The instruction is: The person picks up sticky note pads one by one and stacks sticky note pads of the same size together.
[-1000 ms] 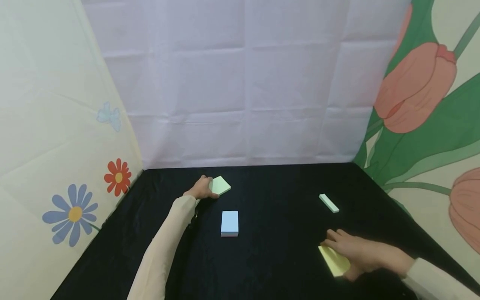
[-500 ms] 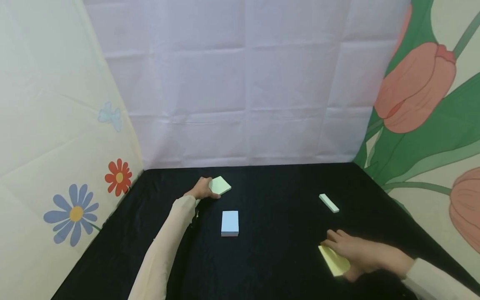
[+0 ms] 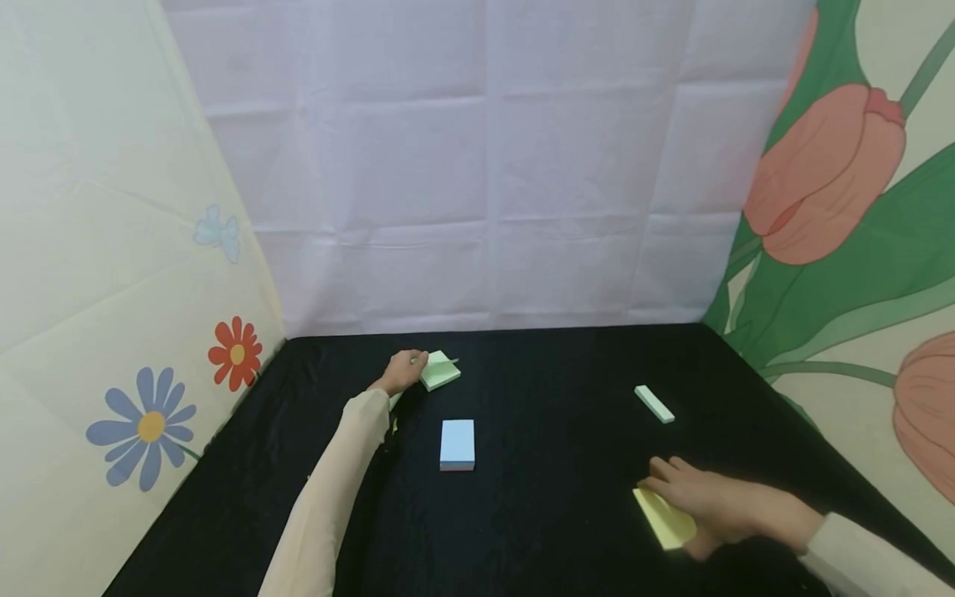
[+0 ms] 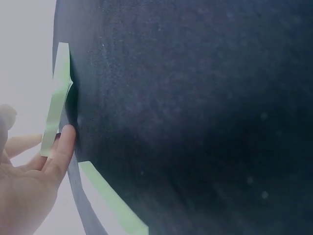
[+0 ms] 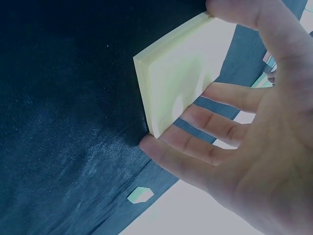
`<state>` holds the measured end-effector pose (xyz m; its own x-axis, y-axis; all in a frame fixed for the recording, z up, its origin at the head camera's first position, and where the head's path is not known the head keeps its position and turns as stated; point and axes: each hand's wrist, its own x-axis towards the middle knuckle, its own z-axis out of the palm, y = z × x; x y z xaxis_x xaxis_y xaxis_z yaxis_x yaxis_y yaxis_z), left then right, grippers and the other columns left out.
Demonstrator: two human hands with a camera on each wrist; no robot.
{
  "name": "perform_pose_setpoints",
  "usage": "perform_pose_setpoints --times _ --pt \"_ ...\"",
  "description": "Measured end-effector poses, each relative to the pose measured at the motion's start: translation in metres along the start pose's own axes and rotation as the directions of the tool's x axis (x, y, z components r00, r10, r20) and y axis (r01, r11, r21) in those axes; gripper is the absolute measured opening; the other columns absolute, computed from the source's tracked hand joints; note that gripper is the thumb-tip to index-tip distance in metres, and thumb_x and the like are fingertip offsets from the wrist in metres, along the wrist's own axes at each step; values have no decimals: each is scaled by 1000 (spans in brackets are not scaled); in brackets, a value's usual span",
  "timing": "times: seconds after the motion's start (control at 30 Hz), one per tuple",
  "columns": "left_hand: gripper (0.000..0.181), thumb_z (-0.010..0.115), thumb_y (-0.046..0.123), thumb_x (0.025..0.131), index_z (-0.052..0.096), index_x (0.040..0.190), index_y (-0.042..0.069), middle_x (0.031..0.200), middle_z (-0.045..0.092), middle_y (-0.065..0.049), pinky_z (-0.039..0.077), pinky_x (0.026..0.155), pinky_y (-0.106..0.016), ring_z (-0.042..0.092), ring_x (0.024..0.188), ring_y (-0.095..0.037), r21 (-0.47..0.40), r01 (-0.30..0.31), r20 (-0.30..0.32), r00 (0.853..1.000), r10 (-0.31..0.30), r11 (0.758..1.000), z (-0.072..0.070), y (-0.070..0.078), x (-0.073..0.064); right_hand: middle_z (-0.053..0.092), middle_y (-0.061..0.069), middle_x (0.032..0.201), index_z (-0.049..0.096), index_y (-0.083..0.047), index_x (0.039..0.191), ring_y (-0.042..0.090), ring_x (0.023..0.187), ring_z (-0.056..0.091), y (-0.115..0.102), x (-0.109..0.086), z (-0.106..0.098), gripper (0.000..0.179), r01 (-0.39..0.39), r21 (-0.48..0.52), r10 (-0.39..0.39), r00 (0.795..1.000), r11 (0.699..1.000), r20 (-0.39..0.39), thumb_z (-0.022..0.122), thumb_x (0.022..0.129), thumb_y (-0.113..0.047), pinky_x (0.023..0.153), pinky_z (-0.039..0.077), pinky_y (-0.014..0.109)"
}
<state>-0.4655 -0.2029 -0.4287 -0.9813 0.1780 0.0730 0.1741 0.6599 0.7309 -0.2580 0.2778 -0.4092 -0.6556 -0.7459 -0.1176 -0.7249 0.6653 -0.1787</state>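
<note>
My left hand (image 3: 401, 371) is at a pale green sticky note pad (image 3: 440, 373) near the back of the table. Its fingers and thumb are around one edge of the pad, whose upper sheets look lifted and bent. In the left wrist view the green pad (image 4: 58, 98) shows a kink halfway along, its lower end between the fingers. My right hand (image 3: 705, 502) grips a yellow sticky note pad (image 3: 666, 521) at the front right. The right wrist view shows the yellow pad (image 5: 181, 73) tilted between thumb and fingertips.
A blue sticky note pad (image 3: 458, 444) with a pinkish bottom layer lies at mid-table. A narrow pale green pad (image 3: 655, 404) lies back right. Another green piece (image 3: 395, 401) is partly hidden by the left wrist. Black cloth covers the table; a white sheet (image 3: 492, 166) hangs behind.
The left fingers have shifted slightly on the green pad, and its upper sheets now look lifted where it lay flat before. The right hand and yellow pad have stayed still.
</note>
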Motion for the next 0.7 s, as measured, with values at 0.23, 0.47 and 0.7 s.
perform_pose_setpoints --times 0.23,0.47,0.7 --pt "42 46 7 97 52 132 -15 127 57 -30 50 82 -41 61 97 -33 45 17 -76 997 -13 999 1 13 -13 48 18 121 55 -1 124 27 98 51 1 0 0 79 29 -18 -29 999 999 -21 88 54 -17 66 51 30" --pt "39 48 -3 91 56 126 -18 126 57 -33 48 88 -46 57 105 -37 75 -40 -123 991 49 996 0 5 -11 48 18 121 55 -1 124 31 99 52 0 0 0 80 3 6 -3 1000 1000 -10 87 53 -15 65 51 31" --pt "32 51 -7 88 65 116 -15 111 65 -29 54 73 -37 64 88 -33 17 -15 -146 989 17 1000 -2 9 -11 49 20 120 55 1 123 33 100 52 -1 0 0 80 38 -36 -39 998 999 -40 87 51 -16 66 52 33"
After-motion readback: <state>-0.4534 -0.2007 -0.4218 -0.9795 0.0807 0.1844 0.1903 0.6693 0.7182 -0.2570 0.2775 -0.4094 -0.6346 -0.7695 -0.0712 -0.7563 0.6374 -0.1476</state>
